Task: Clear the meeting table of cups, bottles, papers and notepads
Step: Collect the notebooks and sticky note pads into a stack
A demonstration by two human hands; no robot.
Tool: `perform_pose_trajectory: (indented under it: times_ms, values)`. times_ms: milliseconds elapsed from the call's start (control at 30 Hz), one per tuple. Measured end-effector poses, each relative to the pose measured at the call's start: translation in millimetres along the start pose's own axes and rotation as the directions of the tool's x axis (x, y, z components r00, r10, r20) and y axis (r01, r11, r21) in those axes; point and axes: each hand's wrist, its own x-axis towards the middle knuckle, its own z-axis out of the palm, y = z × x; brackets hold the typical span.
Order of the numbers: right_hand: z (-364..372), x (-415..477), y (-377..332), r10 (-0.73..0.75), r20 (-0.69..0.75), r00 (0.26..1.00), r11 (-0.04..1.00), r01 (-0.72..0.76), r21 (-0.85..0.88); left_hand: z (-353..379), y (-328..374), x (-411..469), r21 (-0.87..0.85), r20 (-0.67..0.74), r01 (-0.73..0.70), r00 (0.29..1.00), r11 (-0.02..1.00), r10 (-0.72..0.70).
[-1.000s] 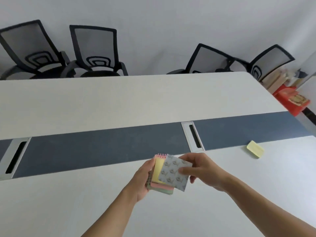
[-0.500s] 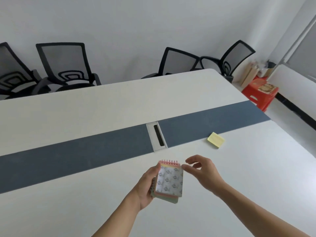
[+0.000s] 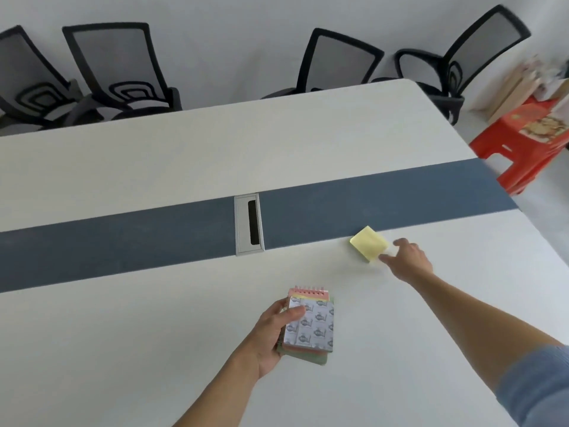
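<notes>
Leaving the small stack of spiral-bound notepads (image 3: 309,328) clasped above the white table (image 3: 123,334) in the left hand (image 3: 271,334), the right hand (image 3: 408,260) has reached out, fingers open, touching the pale yellow sticky-note pad (image 3: 368,243) lying beside the blue strip (image 3: 385,204).

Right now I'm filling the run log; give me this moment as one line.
left hand: holds notepad stack | right hand: open, at yellow sticky pad | table: pad not yet lifted

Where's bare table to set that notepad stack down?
Bare white top lies left of the left hand holding the notepad stack, up to the blue strip. Beyond the strip is bare too. Crowded only where the right hand meets the yellow sticky pad.
</notes>
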Motion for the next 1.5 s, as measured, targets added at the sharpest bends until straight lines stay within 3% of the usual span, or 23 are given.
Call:
perform_pose_trajectory:
  times_ms: [167, 267, 400, 533, 633, 733, 800, 933, 1000, 1100, 1200, 1267, 1400, 1500]
  values:
    - [16.1, 39.4, -18.6, -0.076, 0.105, 0.992, 0.993, 0.085, -0.078, -9.1, -2.9, 12.9, -0.041, -0.091, -0.002, 0.996, 0.999, -0.001]
    - [32.4, 39.5, -24.4, -0.134, 0.045, 0.990, 0.964, 0.141, -0.227, -19.7, -3.0, 16.4, -0.065, -0.140, -0.025, 0.990, 0.998, 0.016]
    - [37.1, 25.8, -34.4, -0.115, 0.024, 0.993, 0.950, 0.117, -0.289, -26.8, 0.5, 16.9, -0.078, -0.167, -0.063, 0.985, 0.995, 0.049]
    - [31.6, 14.7, -43.8, -0.099, 0.041, 0.994, 0.974, 0.105, -0.201, -29.7, 6.7, 8.5, -0.086, -0.178, -0.096, 0.981, 0.992, 0.079]
    - [20.1, -2.0, -70.1, -0.170, 0.150, 0.974, 0.983, 0.157, 0.096, -35.4, 14.9, -6.0, -0.089, -0.189, -0.137, 0.975, 0.987, 0.118]
    - [-8.3, -41.5, -114.7, -0.348, 0.273, 0.897, 0.871, 0.201, 0.449, -45.3, 22.2, -30.7, -0.106, -0.194, -0.181, 0.968, 0.978, 0.159]
    - [-36.8, -78.4, -144.4, -0.504, 0.330, 0.798, 0.776, 0.252, 0.578, -53.2, 26.0, -49.1, -0.118, -0.201, -0.213, 0.962, 0.970, 0.186]
    - [-67.0, -159.0, -191.5, -0.748, 0.524, 0.407, 0.663, 0.430, 0.612, -74.7, 23.4, -87.6, -0.175, -0.216, -0.248, 0.954, 0.953, 0.209]
    - [-55.2, -192.9, -206.6, -0.740, 0.606, 0.293, 0.655, 0.521, 0.548, -84.8, 19.2, -103.5, -0.191, -0.167, -0.277, 0.955, 0.942, 0.247]
    - [-14.3, -239.3, -224.2, -0.715, 0.643, 0.273, 0.628, 0.654, 0.421, -104.0, 8.1, -135.2, -0.226, -0.162, -0.309, 0.947, 0.924, 0.277]
    - [22.0, -289.1, -243.4, -0.763, 0.573, 0.297, 0.518, 0.812, 0.268, -135.6, -11.8, -174.8, -0.256, -0.186, -0.363, 0.928, 0.896, 0.323]
    - [43.6, -330.2, -259.0, -0.810, 0.518, 0.273, 0.437, 0.871, 0.223, -163.5, -29.8, -205.7, -0.257, -0.199, -0.419, 0.905, 0.871, 0.376]
    - [85.3, -402.8, -283.6, -0.852, 0.468, 0.234, 0.354, 0.917, 0.184, -216.0, -62.0, -262.8, -0.264, -0.247, -0.490, 0.867, 0.831, 0.433]
    - [122.2, -452.4, -307.3, -0.841, 0.475, 0.260, 0.388, 0.901, 0.195, -261.8, -81.9, -312.1, -0.267, -0.318, -0.523, 0.840, 0.809, 0.439]
